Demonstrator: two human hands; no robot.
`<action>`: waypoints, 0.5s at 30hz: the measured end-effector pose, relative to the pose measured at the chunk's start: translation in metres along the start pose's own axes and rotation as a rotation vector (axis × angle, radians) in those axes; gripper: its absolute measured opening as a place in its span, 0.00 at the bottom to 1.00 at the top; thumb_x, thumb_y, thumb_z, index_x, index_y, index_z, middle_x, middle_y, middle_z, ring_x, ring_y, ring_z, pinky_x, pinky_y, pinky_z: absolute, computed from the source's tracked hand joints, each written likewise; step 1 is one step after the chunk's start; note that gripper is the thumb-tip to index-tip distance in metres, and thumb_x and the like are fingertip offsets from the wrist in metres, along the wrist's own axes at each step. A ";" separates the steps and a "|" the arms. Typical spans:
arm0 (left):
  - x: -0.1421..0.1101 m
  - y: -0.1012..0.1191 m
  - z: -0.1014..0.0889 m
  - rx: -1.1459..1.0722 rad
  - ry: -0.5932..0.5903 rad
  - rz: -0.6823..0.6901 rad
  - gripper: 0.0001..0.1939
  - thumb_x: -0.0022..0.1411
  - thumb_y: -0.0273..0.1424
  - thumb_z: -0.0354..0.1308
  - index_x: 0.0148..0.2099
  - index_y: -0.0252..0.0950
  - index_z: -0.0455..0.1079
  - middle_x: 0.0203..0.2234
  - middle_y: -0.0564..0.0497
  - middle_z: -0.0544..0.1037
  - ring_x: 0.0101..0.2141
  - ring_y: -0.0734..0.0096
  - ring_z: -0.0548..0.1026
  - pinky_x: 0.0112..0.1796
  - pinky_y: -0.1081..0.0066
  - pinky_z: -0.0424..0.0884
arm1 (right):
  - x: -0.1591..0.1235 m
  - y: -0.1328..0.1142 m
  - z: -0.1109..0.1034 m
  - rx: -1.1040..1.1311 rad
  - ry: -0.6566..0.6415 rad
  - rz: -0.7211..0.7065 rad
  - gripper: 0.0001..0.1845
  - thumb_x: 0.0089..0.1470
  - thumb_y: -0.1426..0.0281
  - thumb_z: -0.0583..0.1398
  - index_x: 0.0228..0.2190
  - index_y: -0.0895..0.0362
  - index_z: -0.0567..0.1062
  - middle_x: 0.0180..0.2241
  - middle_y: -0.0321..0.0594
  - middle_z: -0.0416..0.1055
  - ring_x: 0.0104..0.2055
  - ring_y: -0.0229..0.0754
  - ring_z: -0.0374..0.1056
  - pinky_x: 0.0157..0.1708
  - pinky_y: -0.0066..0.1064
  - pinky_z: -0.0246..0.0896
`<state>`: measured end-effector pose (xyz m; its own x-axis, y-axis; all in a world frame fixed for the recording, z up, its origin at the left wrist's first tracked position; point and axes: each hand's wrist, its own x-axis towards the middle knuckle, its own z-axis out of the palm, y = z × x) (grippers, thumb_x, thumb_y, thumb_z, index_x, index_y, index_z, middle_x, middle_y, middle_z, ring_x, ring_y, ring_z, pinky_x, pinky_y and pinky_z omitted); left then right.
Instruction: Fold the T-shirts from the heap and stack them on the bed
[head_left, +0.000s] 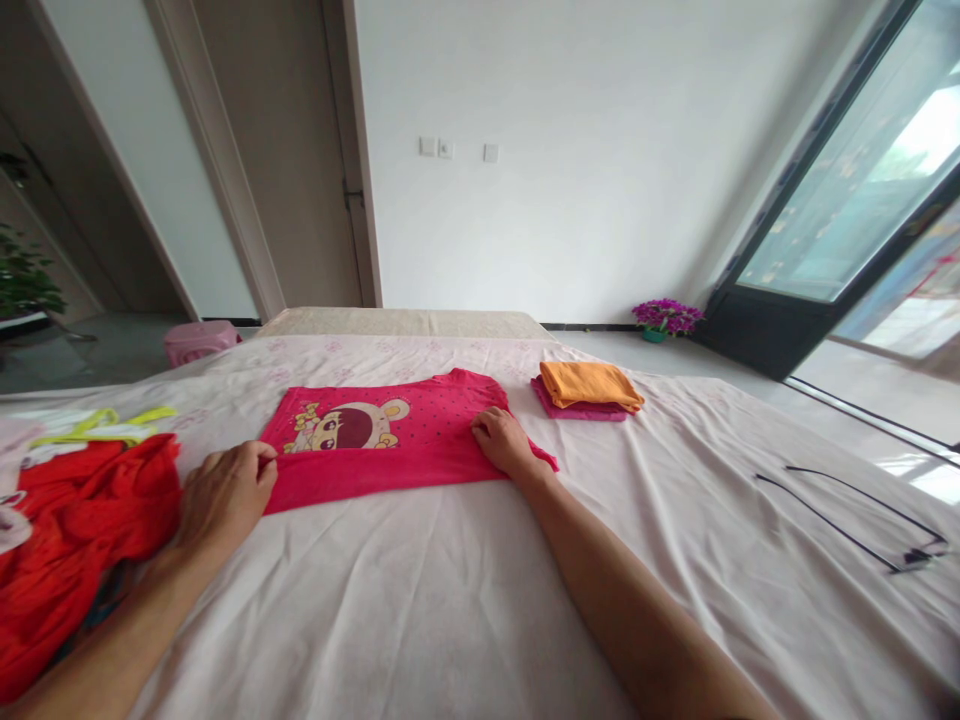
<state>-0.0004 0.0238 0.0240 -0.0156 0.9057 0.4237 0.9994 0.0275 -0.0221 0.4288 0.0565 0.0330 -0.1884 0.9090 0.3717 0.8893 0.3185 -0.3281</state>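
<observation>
A pink T-shirt point(420, 430) with dark dots and a cartoon print lies sideways on the sheet, its near side folded over in a long strip. My left hand point(232, 487) pinches the near corner at the shirt's hem, on the left. On the right, my right hand point(501, 440) rests on the folded strip near the shoulder, fingers curled against the fabric. Behind my right hand sits a small stack of folded clothes, an orange garment point(589, 385) on top of a dark pink one point(559, 408).
Loose red clothing point(97, 510) is heaped at the left, with white and yellow pieces behind it. Eyeglasses point(900, 562) lie on the right of the bedsheet point(465, 610). Beyond the bed are a pink stool point(201, 342) and purple flowers point(667, 315) in a pot.
</observation>
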 end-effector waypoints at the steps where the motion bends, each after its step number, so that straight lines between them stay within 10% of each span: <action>1: 0.000 0.001 -0.001 -0.002 -0.010 -0.001 0.14 0.67 0.38 0.45 0.46 0.39 0.68 0.39 0.45 0.79 0.42 0.53 0.73 0.41 0.60 0.66 | 0.000 0.000 0.000 0.000 -0.002 0.000 0.07 0.60 0.72 0.57 0.34 0.55 0.76 0.39 0.41 0.73 0.43 0.41 0.68 0.47 0.30 0.59; 15: -0.002 0.001 -0.003 0.038 -0.049 0.011 0.19 0.68 0.37 0.42 0.51 0.40 0.71 0.46 0.42 0.78 0.43 0.50 0.75 0.43 0.55 0.67 | 0.000 0.001 0.001 -0.005 0.004 -0.007 0.07 0.60 0.72 0.58 0.34 0.55 0.76 0.39 0.41 0.73 0.43 0.41 0.67 0.45 0.30 0.59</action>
<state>0.0007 0.0204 0.0258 -0.0072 0.9254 0.3788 0.9976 0.0328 -0.0612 0.4296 0.0576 0.0318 -0.1935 0.9057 0.3772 0.8898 0.3239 -0.3213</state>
